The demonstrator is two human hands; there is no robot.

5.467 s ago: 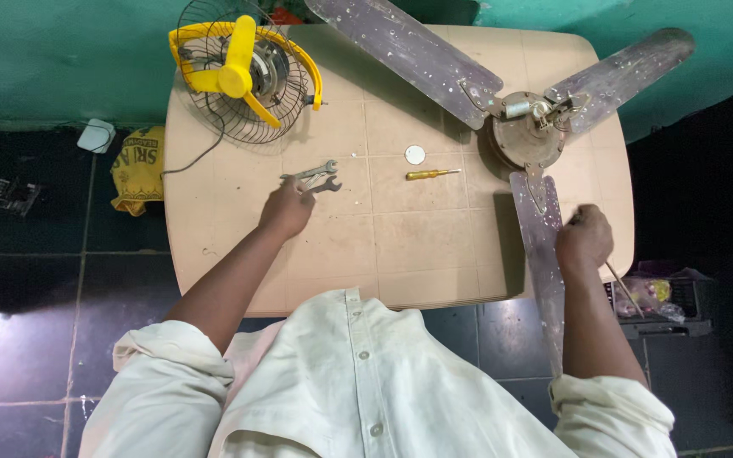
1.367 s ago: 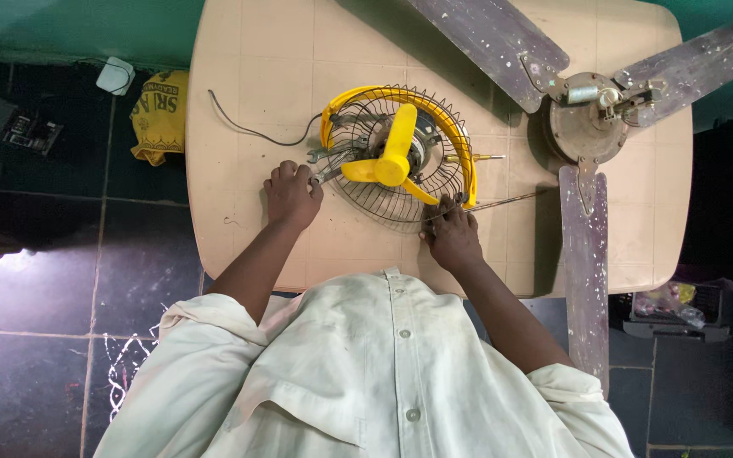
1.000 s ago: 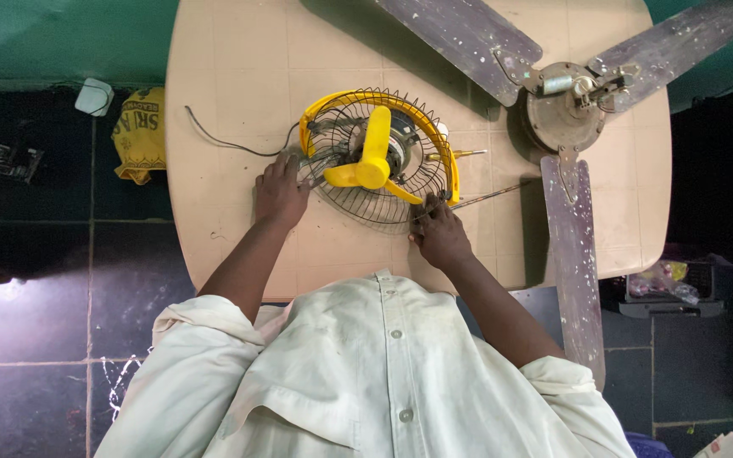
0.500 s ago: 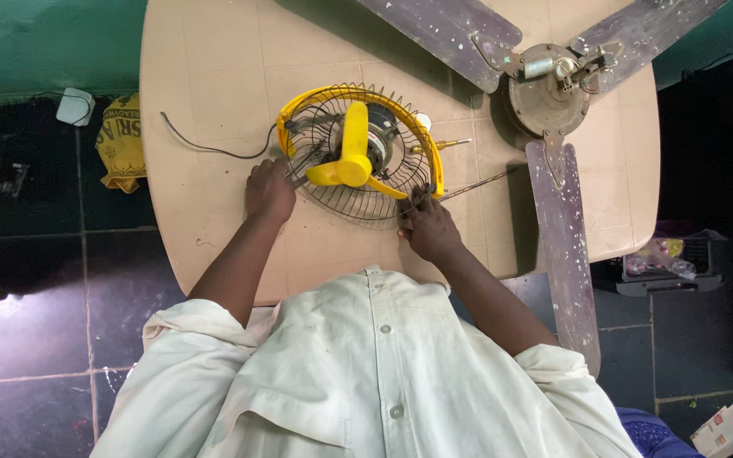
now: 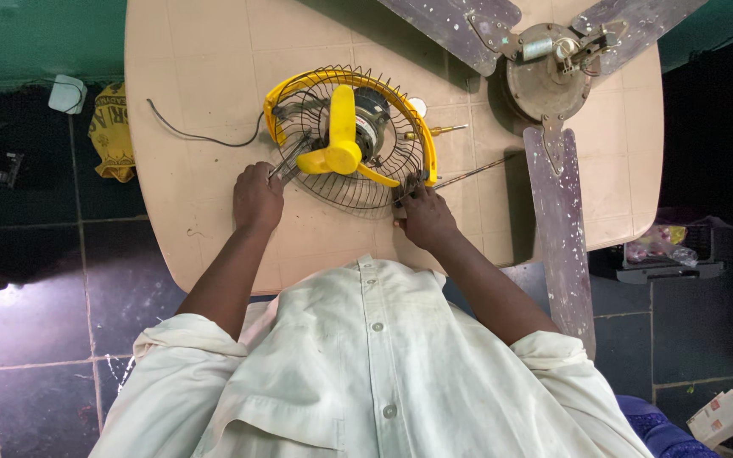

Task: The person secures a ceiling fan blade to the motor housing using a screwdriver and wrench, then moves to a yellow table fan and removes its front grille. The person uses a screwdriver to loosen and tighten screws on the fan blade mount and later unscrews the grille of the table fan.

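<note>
Both hands work at the lower rim of a small yellow table fan (image 5: 345, 140), which lies on its back in the middle of a beige table (image 5: 205, 68) with its wire cage facing up, a position that seems chosen to keep the rim within easy reach from the person's seat; the left hand (image 5: 256, 197) is closed in a fist around a grey metal tool (image 5: 288, 161), probably pliers, whose nose meets the cage at its lower left edge, so the grip looks meant to hold or turn something there; the right hand (image 5: 426, 216) has its fingers curled and pinched at the lower right edge of the cage, on a dark clip or fastener, and a thin metal rod (image 5: 477, 172) slants away from that spot towards the right; whether the fingers actually hold the rod cannot be told; the fan's black cord (image 5: 201, 136) trails loose over the table to the left; a small screwdriver (image 5: 436, 131) with a yellowish handle and a white round disc (image 5: 417, 106) lie just behind the cage, near at hand; a dismounted ceiling fan (image 5: 553, 68) with worn grey blades takes up the table's right side, one blade hanging over the near edge, well apart from the work; a yellow bag (image 5: 112, 127) rests on the dark tiled floor beside the table.
</note>
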